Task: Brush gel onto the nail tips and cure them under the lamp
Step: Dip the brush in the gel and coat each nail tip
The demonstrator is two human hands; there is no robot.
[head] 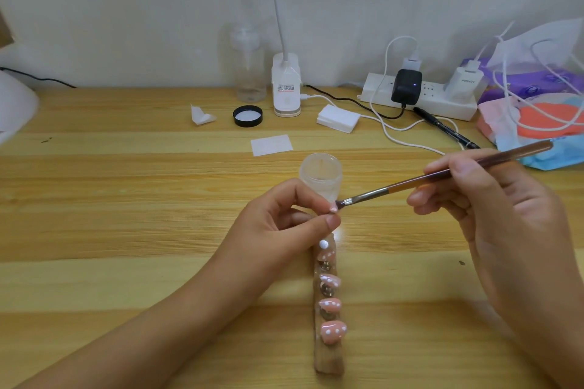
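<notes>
My left hand (284,218) pinches a small pink nail tip (332,208) between thumb and forefinger above the table's middle. My right hand (493,196) grips a brown-handled brush (442,174), and its bristles touch that nail tip. Just behind the fingers stands an open frosted gel jar (320,174). Below my left hand lies a wooden holder strip (328,354) carrying several pink nail tips with white dots (331,330). A white curing lamp (12,104) shows partly at the left edge.
At the back stand a clear pump bottle (249,69), a white clip lamp base (286,88), a black jar lid (248,116), a stack of white pads (338,118), a power strip (420,95) with cables, a black pen (445,128) and tissue packs (537,104).
</notes>
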